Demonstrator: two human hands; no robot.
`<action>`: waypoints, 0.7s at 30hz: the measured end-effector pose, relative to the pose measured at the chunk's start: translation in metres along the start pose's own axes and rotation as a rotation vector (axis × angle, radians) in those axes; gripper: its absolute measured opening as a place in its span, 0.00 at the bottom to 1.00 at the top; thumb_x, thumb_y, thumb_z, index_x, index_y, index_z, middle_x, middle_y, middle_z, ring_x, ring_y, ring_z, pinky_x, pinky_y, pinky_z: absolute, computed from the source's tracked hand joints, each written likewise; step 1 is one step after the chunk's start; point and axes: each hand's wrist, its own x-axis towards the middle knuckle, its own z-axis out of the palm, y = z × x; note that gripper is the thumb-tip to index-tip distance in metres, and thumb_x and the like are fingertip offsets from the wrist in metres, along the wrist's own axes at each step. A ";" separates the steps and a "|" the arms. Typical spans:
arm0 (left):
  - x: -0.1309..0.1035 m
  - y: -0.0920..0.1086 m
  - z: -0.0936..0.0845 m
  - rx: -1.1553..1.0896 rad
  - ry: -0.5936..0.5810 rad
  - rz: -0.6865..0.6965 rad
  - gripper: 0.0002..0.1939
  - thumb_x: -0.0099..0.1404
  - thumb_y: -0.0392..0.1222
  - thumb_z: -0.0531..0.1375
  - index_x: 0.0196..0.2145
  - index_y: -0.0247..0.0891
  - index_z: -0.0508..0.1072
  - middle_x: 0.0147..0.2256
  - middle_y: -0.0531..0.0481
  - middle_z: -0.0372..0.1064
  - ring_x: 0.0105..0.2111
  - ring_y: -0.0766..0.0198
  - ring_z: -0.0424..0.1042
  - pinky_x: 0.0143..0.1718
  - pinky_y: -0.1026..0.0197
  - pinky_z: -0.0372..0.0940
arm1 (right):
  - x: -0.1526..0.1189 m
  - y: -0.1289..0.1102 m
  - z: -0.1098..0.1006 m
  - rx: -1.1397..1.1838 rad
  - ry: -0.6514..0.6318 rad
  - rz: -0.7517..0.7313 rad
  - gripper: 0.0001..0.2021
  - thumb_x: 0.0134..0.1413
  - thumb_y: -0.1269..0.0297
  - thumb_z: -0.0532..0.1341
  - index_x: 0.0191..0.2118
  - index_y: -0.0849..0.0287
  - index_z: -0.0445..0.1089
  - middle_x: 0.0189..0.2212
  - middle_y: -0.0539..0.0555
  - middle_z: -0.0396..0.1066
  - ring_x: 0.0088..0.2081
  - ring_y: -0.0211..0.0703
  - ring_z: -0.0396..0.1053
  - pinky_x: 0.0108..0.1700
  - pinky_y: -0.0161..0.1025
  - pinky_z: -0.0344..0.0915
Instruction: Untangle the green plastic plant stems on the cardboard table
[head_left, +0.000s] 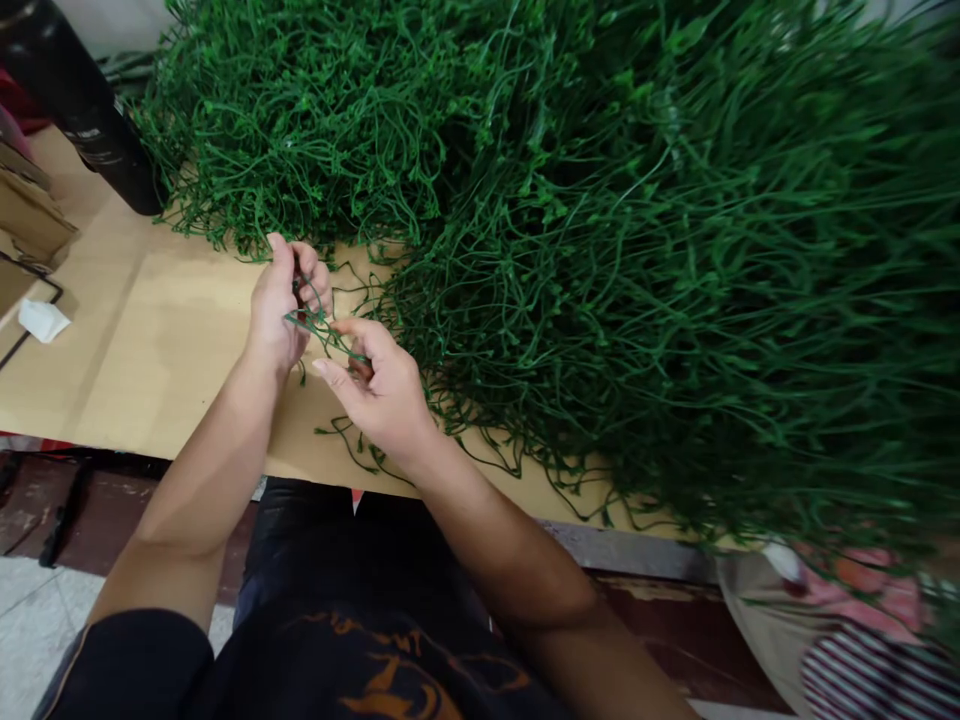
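Note:
Thin green artificial stems [321, 325] stretch between my two hands above the cardboard-covered table. My left hand [289, 295] is curled round them, thumb up, at the edge of a big green heap. Just right of it and nearer to me, my right hand [379, 385] has its fingers bent round the other end of the stems, with the thumb apart from the fingertips. The large heap of green stems [600, 250] fills the back and right of the table. A few loose stems lie on the cardboard below my right hand.
A black bottle [105, 120] stands at the back left. A crumpled white piece [43, 320] and a cardboard box [30, 215] are at the left edge. Striped and pink cloth [877, 650] shows at the lower right, below the table [150, 370].

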 end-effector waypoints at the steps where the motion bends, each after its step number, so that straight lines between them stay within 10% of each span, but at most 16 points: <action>1: 0.000 -0.001 0.000 0.010 0.005 0.012 0.27 0.67 0.60 0.41 0.19 0.37 0.53 0.12 0.60 0.42 0.11 0.75 0.44 0.14 0.70 0.45 | 0.000 0.000 0.001 -0.026 -0.009 -0.002 0.15 0.51 0.57 0.60 0.43 0.57 0.62 0.27 0.47 0.62 0.25 0.32 0.58 0.29 0.34 0.59; 21: 0.001 -0.004 -0.002 0.089 0.039 0.112 0.29 0.64 0.64 0.38 0.19 0.38 0.50 0.12 0.61 0.35 0.11 0.77 0.36 0.12 0.71 0.38 | 0.000 -0.004 -0.001 -0.167 -0.337 -0.218 0.10 0.58 0.67 0.47 0.26 0.55 0.47 0.23 0.48 0.52 0.27 0.37 0.53 0.31 0.35 0.51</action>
